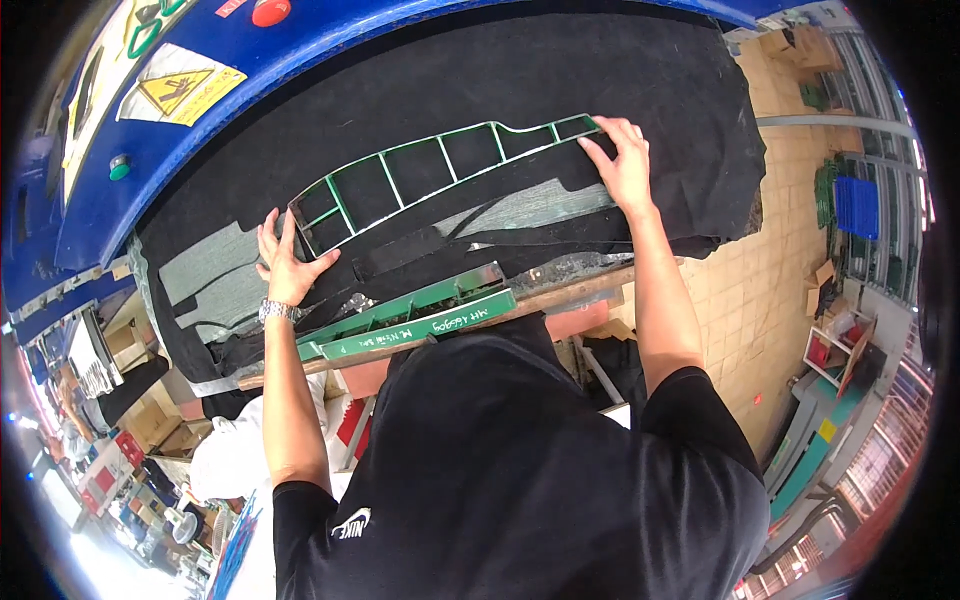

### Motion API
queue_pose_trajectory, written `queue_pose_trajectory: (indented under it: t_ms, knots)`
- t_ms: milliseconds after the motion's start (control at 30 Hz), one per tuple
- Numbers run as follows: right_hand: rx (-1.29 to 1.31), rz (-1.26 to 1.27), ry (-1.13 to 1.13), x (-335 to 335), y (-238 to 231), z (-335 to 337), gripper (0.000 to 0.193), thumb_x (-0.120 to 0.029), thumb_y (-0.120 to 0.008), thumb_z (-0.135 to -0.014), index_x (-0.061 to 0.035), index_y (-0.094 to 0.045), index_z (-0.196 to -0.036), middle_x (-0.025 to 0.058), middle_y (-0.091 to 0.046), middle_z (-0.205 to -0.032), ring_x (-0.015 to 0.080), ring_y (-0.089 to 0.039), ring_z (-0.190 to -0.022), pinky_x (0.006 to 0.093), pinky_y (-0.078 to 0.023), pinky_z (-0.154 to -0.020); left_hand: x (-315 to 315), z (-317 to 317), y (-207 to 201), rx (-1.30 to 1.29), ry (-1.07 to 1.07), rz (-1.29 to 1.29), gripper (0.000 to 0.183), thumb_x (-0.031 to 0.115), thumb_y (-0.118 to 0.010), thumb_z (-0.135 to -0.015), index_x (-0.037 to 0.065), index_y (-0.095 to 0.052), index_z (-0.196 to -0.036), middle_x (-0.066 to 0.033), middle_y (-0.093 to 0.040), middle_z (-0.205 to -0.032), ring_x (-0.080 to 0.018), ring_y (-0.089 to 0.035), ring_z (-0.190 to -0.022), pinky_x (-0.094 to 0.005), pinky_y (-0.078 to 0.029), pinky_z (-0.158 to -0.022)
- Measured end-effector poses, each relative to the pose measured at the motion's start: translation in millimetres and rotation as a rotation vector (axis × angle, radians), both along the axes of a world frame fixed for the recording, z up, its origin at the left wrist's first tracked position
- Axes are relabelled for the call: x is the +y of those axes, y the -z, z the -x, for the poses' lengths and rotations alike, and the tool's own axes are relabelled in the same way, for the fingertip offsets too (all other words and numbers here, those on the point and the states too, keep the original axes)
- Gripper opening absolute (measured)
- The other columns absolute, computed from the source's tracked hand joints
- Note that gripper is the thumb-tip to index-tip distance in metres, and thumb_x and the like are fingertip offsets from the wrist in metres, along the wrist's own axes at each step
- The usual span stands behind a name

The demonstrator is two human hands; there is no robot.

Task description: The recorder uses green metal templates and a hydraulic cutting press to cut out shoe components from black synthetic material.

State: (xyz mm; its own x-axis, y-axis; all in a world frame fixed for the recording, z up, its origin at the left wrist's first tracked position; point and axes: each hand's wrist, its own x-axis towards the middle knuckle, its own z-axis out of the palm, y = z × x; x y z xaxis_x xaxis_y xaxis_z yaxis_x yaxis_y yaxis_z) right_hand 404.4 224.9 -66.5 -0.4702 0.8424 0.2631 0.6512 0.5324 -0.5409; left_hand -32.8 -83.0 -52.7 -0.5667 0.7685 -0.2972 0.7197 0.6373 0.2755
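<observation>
A long, curved green-and-silver cutting die [391, 180] with several crossbars lies on black fabric [600, 70], slanting up to the right. My left hand [287, 268], with a metal watch at its wrist, grips the die's wide left end between thumb and fingers. At the narrow right end, my right hand [627, 170] pinches the frame. Between the die and me, gaps in the fabric bare a streaked grey-green surface [540, 207]. A second green die [415, 325] with handwriting on its side rests along the near edge, touched by neither hand.
A blue machine [130, 225] curves round the far and left sides, carrying a red button [270, 11], a green button [120, 167] and a yellow warning label [180, 90]. A wooden strip [575, 292] borders the near edge. Cardboard boxes [805, 48] stand on the tiled floor at right.
</observation>
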Motion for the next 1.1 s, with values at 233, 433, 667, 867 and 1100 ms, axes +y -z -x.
queue_pose_trajectory:
  t_ms: [233,433,667,867,1100]
  knots:
    - [0.083,-0.032,0.033,-13,8,-10,0.031,-0.018,-0.078,-0.083,-0.0080,-0.073,-0.112,0.0051,-0.070,-0.107,0.0235,-0.062,-0.102,0.0357,-0.043,-0.091,6,4,-2,-0.039,0.001,0.037,0.116,0.051,-0.092,-0.059,0.030,-0.032,-0.156,-0.0035,-0.013,-0.164,-0.0340,-0.003,-0.154,-0.0796,-0.017,-0.105]
    - [0.107,-0.063,0.027,-14,8,-8,0.030,-0.012,-0.080,-0.081,-0.0050,-0.073,-0.109,0.0064,-0.071,-0.104,0.0232,-0.065,-0.096,0.0353,-0.047,-0.088,8,2,-7,-0.056,-0.016,0.044,0.117,0.050,-0.093,-0.058,0.029,-0.033,-0.156,-0.0042,-0.015,-0.163,-0.0328,-0.004,-0.153,-0.0785,-0.018,-0.106]
    - [0.192,-0.019,0.025,5,-1,-2,0.027,-0.005,-0.080,-0.080,-0.0007,-0.073,-0.105,0.0088,-0.070,-0.095,0.0205,-0.066,-0.085,0.0316,-0.052,-0.079,12,-1,-9,-0.049,-0.023,0.048,0.119,0.050,-0.093,-0.058,0.025,-0.033,-0.157,-0.0041,-0.015,-0.163,-0.0320,-0.006,-0.153,-0.0754,-0.021,-0.107]
    - [0.096,0.009,0.004,1,2,-8,0.027,-0.008,-0.079,-0.082,-0.0031,-0.073,-0.107,0.0078,-0.070,-0.099,0.0219,-0.065,-0.088,0.0326,-0.050,-0.083,5,11,3,-0.026,0.038,0.007,0.118,0.049,-0.093,-0.058,0.021,-0.033,-0.156,-0.0055,-0.014,-0.163,-0.0322,-0.010,-0.152,-0.0720,-0.025,-0.108]
    - [0.128,0.030,-0.006,6,6,-21,0.032,-0.012,-0.082,-0.078,-0.0048,-0.073,-0.107,0.0073,-0.068,-0.102,0.0253,-0.064,-0.096,0.0354,-0.046,-0.084,-4,17,7,0.045,0.186,-0.099,0.118,0.037,-0.096,-0.057,0.013,-0.034,-0.154,-0.0187,-0.026,-0.157,-0.0383,-0.027,-0.146,-0.0470,-0.031,-0.116]
